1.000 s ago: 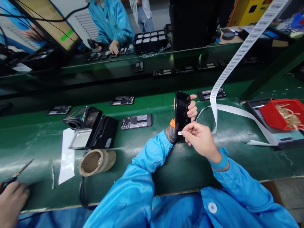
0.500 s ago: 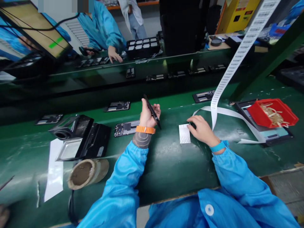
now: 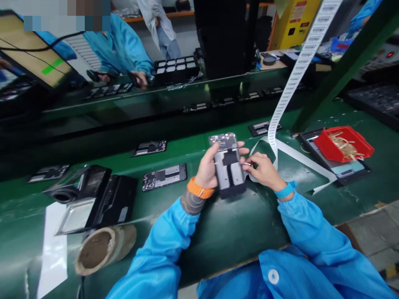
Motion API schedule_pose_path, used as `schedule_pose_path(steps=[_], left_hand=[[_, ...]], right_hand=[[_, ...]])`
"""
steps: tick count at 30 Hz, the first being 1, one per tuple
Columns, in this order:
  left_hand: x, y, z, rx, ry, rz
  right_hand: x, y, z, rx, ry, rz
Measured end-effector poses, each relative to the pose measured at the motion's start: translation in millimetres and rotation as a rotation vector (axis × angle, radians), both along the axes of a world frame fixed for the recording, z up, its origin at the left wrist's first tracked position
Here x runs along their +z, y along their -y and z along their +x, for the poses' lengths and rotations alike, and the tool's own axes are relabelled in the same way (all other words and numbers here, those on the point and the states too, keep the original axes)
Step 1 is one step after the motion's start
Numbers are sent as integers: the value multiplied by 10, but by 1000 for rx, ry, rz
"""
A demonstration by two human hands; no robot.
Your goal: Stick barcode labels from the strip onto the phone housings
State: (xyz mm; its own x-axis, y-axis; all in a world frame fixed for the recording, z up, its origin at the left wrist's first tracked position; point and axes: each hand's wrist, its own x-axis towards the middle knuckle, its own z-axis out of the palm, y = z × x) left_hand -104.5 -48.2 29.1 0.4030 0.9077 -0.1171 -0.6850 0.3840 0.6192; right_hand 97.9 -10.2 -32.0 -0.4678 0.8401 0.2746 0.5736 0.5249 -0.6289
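My left hand (image 3: pixel 206 169) is wrapped around an opened phone (image 3: pixel 230 170), held tilted above the green bench with its circuit board and metal inner frame facing up. Close to the phone's right edge, my right hand (image 3: pixel 264 169) pinches a small white piece (image 3: pixel 247 163), perhaps a label; it is too small to tell. Under the right fingers and partly behind the phone lies some white paper, mostly hidden. Left of my left hand, another opened phone (image 3: pixel 165 176) rests on the bench, and a further opened phone (image 3: pixel 151 147) lies beyond it.
A long barcode label strip (image 3: pixel 291 79) hangs down and folds onto the bench. A red tray (image 3: pixel 321 143) of rubber-band-like bits stands right. At left are a black device (image 3: pixel 120 199), a cardboard tube (image 3: pixel 124 245) and white paper (image 3: pixel 51 253). A co-worker (image 3: pixel 121 45) sits opposite.
My left hand has turned the phone from edge-on to inner side up and moved it right, over the white label sheet's place. My right hand now pinches a small white piece. The view has shifted slightly.
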Motion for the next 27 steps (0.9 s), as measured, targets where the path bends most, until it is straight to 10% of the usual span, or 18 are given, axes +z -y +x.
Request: schedule_pose_path(steps=[5, 17, 27], left_hand=[[-64, 163, -436, -161, -350, 169], [-135, 89, -276, -259, -584, 482], [-142, 164, -294, -267, -500, 404]], right_hand=[[169, 63, 88, -3, -152, -59], [288, 186, 106, -12, -414, -302], [280, 179, 116, 18, -290, 271]])
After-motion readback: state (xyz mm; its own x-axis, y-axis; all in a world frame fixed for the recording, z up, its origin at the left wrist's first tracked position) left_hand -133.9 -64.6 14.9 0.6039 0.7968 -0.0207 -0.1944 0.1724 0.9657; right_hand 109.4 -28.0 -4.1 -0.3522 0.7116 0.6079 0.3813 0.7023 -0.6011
